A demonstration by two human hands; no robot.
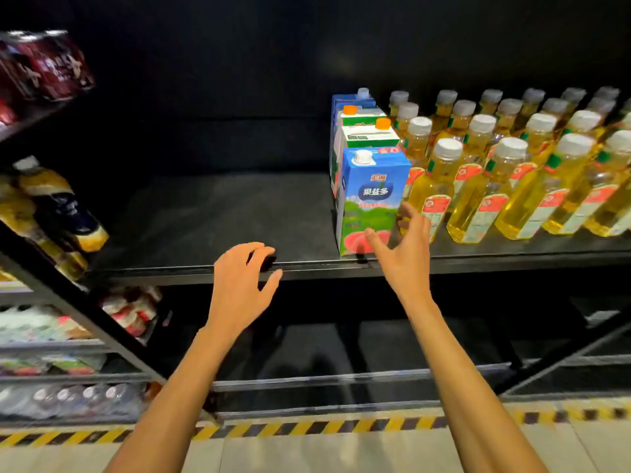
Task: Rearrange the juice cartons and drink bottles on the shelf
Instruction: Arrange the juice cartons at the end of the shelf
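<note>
4 juice cartons point(367, 145) stand in 1 file, front to back, on the black metal shelf point(205, 216) ahead of you, roughly at its middle. Nearest you, at the shelf's front edge, is the blue cardboard carton with a white screw cap and a pink peach printed low on its face point(372, 199). Behind it come 2 green-and-white cartons with orange caps point(362, 117), and last a second blue carton with a pale cap point(351, 99). Just right of this file, rows of clear plastic bottles of yellow drink with white caps and red-and-white labels point(485, 186) run out to the frame's right edge. Your right hand point(406, 254) is released, fingers spread. Its thumb lies in front of the front carton's lower right corner, and its fingers reach up between that carton and the nearest front-row bottle point(432, 192); you cannot tell whether any fingertip touches either. Your left hand point(239, 288) grasps nothing. Its fingers are loosely bent over the shelf's front lip, well left of the cartons, and whether they rest on the metal cannot be told. On the neighbouring rack to your left lie tilted bottles of yellow drink with dark labels point(58, 206), with dark red packs point(47, 66) on the tier above. Below, a yellow-and-black striped strip point(307, 426) runs along the floor at the foot of the shelving.
</note>
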